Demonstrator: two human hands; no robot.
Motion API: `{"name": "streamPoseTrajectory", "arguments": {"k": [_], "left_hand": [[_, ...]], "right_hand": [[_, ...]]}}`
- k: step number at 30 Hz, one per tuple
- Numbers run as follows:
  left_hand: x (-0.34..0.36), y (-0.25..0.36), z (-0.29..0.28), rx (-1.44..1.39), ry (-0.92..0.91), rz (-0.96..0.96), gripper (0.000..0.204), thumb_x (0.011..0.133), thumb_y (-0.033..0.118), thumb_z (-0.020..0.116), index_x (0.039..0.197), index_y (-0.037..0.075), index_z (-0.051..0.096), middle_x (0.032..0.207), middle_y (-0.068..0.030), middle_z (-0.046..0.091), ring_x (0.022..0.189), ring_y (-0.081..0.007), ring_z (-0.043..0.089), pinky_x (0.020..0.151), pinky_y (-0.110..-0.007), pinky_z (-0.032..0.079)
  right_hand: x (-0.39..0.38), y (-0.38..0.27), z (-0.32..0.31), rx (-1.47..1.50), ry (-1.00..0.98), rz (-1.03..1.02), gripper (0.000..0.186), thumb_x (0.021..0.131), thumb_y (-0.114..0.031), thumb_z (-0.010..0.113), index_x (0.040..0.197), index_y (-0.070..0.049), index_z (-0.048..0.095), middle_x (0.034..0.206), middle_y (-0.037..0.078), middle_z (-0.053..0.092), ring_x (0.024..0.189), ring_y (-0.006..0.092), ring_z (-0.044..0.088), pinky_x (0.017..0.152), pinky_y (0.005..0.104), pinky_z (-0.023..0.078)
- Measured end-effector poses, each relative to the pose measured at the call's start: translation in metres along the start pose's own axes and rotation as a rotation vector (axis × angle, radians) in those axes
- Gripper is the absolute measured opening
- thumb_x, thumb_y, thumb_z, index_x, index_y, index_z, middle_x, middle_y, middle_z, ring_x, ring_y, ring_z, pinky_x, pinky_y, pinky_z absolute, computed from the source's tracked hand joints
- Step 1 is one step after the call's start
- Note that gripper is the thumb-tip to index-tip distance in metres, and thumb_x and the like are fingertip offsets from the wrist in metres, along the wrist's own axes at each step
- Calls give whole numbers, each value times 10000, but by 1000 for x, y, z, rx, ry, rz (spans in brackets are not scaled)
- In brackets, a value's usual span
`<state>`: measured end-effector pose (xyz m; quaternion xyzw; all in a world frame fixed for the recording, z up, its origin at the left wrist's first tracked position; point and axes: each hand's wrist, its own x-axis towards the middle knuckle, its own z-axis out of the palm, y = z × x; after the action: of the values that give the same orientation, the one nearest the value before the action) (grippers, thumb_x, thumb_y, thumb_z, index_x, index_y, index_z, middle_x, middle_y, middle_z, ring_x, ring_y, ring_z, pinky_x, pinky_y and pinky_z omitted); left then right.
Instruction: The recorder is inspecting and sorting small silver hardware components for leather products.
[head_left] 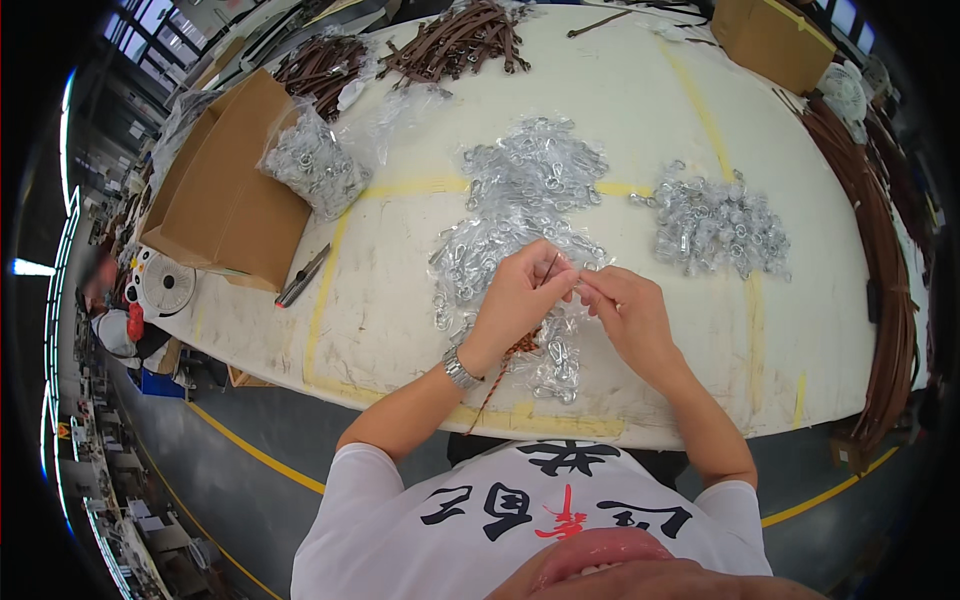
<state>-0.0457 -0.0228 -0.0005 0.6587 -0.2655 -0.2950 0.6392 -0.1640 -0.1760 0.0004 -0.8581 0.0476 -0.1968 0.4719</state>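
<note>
My left hand (522, 290) is closed on a thin dark item (550, 267) above a heap of small clear bags with metal clips (535, 165). My right hand (625, 310) pinches at its fingertips, close by the left fingers, on something small and pale that I cannot make out. An orange and brown braided cord (520, 342) lies under my left hand and trails toward the near edge, beside more bagged clips (555, 370). A second pile of bagged hardware (715, 225) is right of my hands.
The white table (820, 340) holds an open cardboard box (220, 190), a bag of hardware (315, 165), a utility knife (302, 275), brown strap bundles (450, 50), another box (770, 40) and long brown strips (860, 200) along the right. A fan (165, 285) stands at the left edge.
</note>
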Motion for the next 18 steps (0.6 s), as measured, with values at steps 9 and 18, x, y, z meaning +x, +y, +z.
{"name": "streamPoseTrajectory", "arguments": {"k": [9, 18], "left_hand": [[-1, 10, -14, -102, -87, 25, 115, 1016, 69, 626, 1104, 42, 697, 748, 36, 623, 603, -4, 491, 508, -178, 324], [15, 10, -32, 14, -69, -117, 337, 1077, 137, 527, 1372, 37, 655, 1023, 64, 679, 769, -13, 490, 660, -172, 400]], "right_hand": [[0, 0, -7, 107, -37, 81, 155, 990, -82, 685, 1100, -2, 760, 792, 90, 683, 641, 171, 626, 595, 302, 496], [7, 6, -15, 494, -131, 302, 187, 1029, -100, 666, 1093, 47, 762, 792, 14, 675, 644, 63, 575, 572, 235, 480]]}}
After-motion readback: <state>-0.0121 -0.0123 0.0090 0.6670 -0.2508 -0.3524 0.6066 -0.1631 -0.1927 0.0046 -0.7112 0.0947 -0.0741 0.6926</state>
